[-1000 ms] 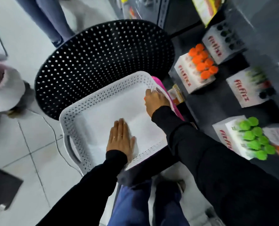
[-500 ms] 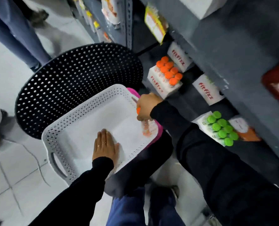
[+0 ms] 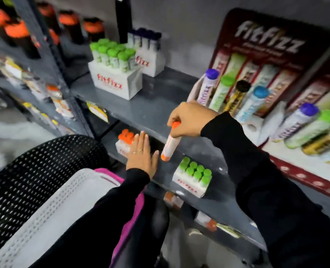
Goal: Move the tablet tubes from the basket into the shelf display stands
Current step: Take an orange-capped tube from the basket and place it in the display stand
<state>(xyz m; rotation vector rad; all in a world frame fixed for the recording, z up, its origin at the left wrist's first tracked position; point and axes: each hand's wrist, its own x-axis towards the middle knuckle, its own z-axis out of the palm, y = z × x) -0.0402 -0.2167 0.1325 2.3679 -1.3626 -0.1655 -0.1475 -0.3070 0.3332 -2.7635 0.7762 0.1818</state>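
My right hand (image 3: 189, 120) grips a white tablet tube with orange ends (image 3: 170, 144) by its cap, hanging it in front of the grey shelf edge (image 3: 156, 117). My left hand (image 3: 142, 153) is flat and spread, fingers together, raised between the white basket (image 3: 63, 206) and the lower shelf, holding nothing. Behind it stands a white display stand with orange-capped tubes (image 3: 124, 142). A stand with green-capped tubes (image 3: 193, 178) sits on the lower shelf to the right. On the upper shelf is another green-capped stand (image 3: 114, 68).
A black perforated chair (image 3: 34, 165) carries the white basket, with a pink basket (image 3: 133, 200) under it. A slanted display rack with several coloured tubes (image 3: 237, 93) stands right on the upper shelf. A purple-capped stand (image 3: 148, 53) sits at the back. Dark orange-capped bottles (image 3: 15, 33) fill the left shelves.
My right hand lifted the orange tube out of the basket and up to the shelf. My left hand left the basket floor and rose. The view swung up toward the shelves.
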